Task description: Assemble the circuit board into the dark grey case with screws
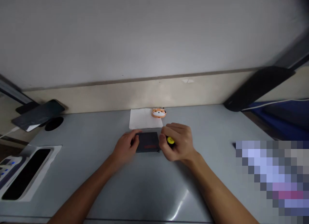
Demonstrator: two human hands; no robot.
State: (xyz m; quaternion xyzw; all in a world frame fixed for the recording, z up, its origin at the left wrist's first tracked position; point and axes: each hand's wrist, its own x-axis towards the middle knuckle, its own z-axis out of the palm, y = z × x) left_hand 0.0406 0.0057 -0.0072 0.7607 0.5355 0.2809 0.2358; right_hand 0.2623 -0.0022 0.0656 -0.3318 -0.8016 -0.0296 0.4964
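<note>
A small dark flat box point(147, 142) with a reddish mark lies in the middle of the grey table point(149, 185). My left hand point(126, 147) rests against its left edge, fingers curled onto it. At the box's right edge my right hand point(178, 141) is closed around a small tool with a yellow end point(170, 140). Behind the box lies a white paper sheet point(144, 119), and a small orange animal figure point(158, 113) sits at the sheet's far right corner.
A phone on a stand point(38, 115) leans at the far left, with a round black pad point(54, 123) beside it. A white device with a dark slot point(24, 169) sits at the left front. A black lamp head point(258, 85) reaches in from the right. A wall stands behind the table.
</note>
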